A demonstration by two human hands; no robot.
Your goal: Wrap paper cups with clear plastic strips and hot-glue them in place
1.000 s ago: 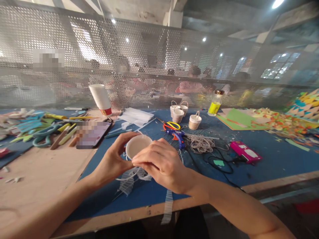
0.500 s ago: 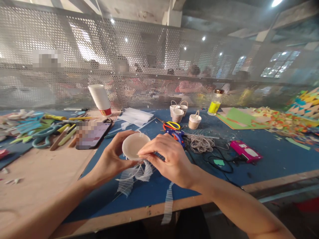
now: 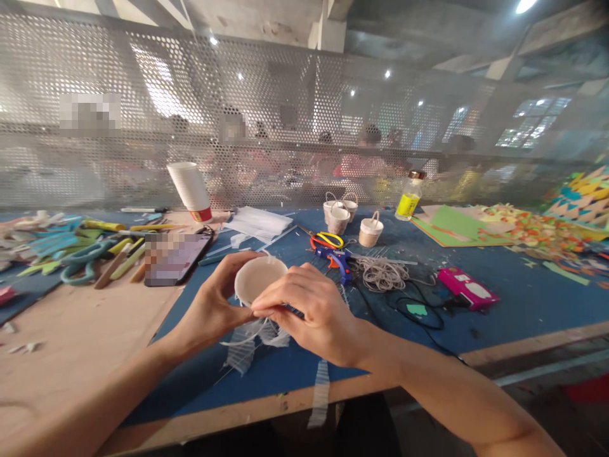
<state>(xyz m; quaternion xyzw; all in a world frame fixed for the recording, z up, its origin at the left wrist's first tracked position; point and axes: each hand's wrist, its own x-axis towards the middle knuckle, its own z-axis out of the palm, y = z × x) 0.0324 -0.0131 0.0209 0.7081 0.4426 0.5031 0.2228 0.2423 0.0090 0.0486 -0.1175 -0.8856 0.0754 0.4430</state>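
Observation:
My left hand (image 3: 223, 298) is wrapped round the side of a white paper cup (image 3: 259, 276), thumb in front and fingers behind. The cup is tilted so that its open mouth faces me. With thumb and fingers pinched together, my right hand (image 3: 304, 304) grips the near rim of the cup, close to my left thumb. What lies between those fingertips is hidden. Below the cup, scraps of white gauze (image 3: 240, 349) and a thin white strand lie on the blue mat. Another gauze strip (image 3: 321, 393) hangs over the table's front edge.
Beyond my hands lie a blue glue gun (image 3: 337, 261), yellow-and-red-handled pliers (image 3: 328, 240) and grey cord (image 3: 383, 274). Several small handled cups (image 3: 370, 232) stand behind. A phone (image 3: 178, 259), scissors (image 3: 80, 266) and a cup stack (image 3: 190, 190) are leftward; a pink box (image 3: 469, 289) is rightward.
My right hand has slid left along the near rim, closer to my left thumb. My left hand still holds the cup in nearly the same place.

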